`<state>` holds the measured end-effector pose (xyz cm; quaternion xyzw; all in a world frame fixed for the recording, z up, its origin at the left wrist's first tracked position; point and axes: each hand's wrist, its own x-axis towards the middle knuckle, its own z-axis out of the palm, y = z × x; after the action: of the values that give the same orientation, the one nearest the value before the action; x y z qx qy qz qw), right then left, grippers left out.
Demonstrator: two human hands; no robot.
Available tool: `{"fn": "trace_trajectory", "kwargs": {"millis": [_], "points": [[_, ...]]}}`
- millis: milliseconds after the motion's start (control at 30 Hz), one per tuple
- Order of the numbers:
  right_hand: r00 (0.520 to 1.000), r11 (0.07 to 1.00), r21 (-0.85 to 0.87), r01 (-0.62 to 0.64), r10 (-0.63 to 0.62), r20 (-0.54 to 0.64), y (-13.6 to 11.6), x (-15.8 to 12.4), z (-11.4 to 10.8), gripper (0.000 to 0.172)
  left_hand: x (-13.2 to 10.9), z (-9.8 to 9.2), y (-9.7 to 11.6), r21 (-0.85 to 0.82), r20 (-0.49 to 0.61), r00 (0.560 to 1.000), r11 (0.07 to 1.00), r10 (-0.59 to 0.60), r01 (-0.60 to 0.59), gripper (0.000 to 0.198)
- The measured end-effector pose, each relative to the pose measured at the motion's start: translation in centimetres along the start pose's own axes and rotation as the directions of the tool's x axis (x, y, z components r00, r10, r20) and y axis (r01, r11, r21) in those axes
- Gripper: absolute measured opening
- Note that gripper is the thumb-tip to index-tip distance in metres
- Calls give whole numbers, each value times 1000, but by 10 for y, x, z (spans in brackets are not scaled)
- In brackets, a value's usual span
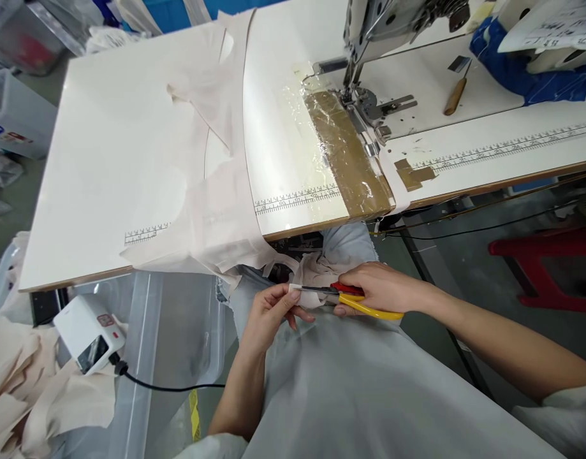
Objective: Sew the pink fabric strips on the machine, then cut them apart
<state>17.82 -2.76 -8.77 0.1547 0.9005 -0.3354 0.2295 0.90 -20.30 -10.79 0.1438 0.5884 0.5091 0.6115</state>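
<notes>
In front of my lap, below the table's edge, my left hand (268,313) pinches a small white fabric piece (295,289) between thumb and fingers. My right hand (373,287) is closed around scissors with yellow and red handles (364,305); their dark blades (316,290) point left and meet the white piece. Pale pink cloth (316,268) bunches on my lap just behind the hands. More pale pink fabric (216,191) lies draped over the white sewing table (106,166) and hangs off its front edge.
A sewing machine (369,38) stands at the back right with a taped brown patch (345,153) before its needle. A wooden-handled tool (455,95) lies beside it. A clear bin (168,344) and a small white device (89,335) with a cable sit at lower left. A red stool (546,261) is at right.
</notes>
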Motion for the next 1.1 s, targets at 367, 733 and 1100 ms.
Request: {"fn": "trace_trajectory", "kwargs": {"millis": [367, 733, 1100], "points": [[998, 998, -67, 18, -21, -53, -3, 5, 4, 47, 1, 1, 0, -30, 27, 1000, 999, -14, 14, 40], [975, 971, 205, 122, -79, -205, 4, 9, 18, 44, 4, 13, -3, 65, 32, 999, 998, -25, 23, 45], [823, 808, 532, 255, 108, -558, 0, -27, 16, 24, 21, 3, 141, 977, -16, 731, 165, 683, -133, 19]]}}
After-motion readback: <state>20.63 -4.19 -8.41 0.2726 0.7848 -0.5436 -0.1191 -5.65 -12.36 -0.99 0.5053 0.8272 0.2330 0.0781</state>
